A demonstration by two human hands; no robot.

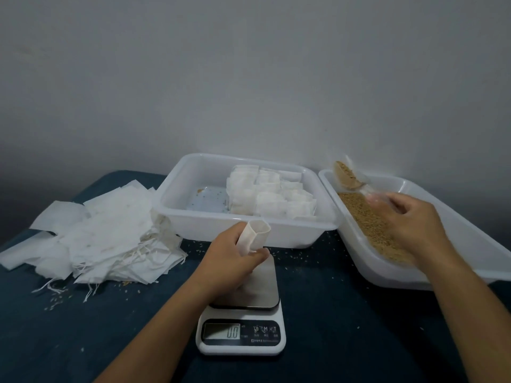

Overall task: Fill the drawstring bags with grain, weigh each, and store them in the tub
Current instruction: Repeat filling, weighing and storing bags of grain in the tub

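Note:
My left hand grips an empty white drawstring bag with its mouth held open, just above the steel plate of the kitchen scale, which reads 0.0. My right hand holds the handle of a clear plastic scoop loaded with brown grain, over the grain tub at the right. That tub holds loose brown grain. The white storage tub in the middle holds several filled white bags on its right side.
A heap of empty white bags with loose strings lies on the dark blue table at the left. Spilled grains dot the cloth around the scale and tubs. A pale wall stands right behind the tubs.

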